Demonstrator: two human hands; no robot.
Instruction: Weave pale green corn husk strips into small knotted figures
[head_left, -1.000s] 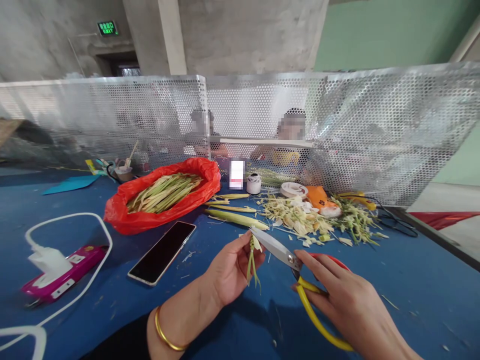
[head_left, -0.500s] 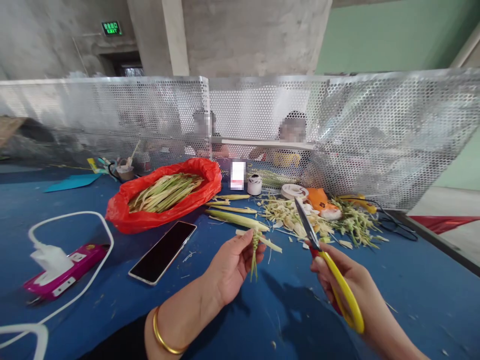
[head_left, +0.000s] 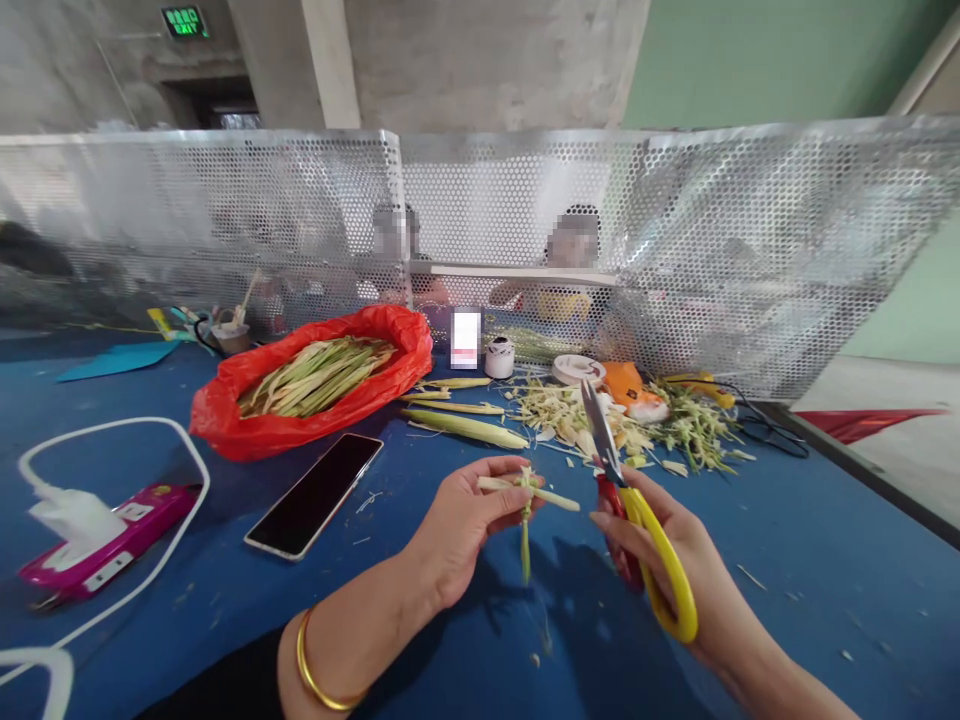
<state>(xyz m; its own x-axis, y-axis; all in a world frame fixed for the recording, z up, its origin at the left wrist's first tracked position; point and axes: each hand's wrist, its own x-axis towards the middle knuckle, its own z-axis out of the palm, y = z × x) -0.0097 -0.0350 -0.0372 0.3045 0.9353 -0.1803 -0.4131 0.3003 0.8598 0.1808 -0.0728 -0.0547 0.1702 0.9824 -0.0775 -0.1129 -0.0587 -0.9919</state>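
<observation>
My left hand (head_left: 465, 525) pinches a small pale green stalk piece (head_left: 527, 497) over the blue table (head_left: 480, 620); thin strips hang down from it. My right hand (head_left: 667, 570) grips yellow-handled scissors (head_left: 634, 510), blades closed and pointing up and away, just to the right of the stalk piece. A gold bangle circles my left wrist. Behind the hands lie a few whole stalks (head_left: 465, 428) and a heap of trimmings (head_left: 622, 425).
A red bag (head_left: 300, 390) full of trimmed green strips sits at the back left. A black phone (head_left: 315, 495) lies near it, and a pink device with a white cable (head_left: 97, 535) at the left. A perforated metal screen (head_left: 712, 250) crosses the table; people sit behind it.
The scissors left the stalk and swung upright to the right. My left hand turned the stalk piece so it lies crosswise between the fingers. The view shifted slightly.
</observation>
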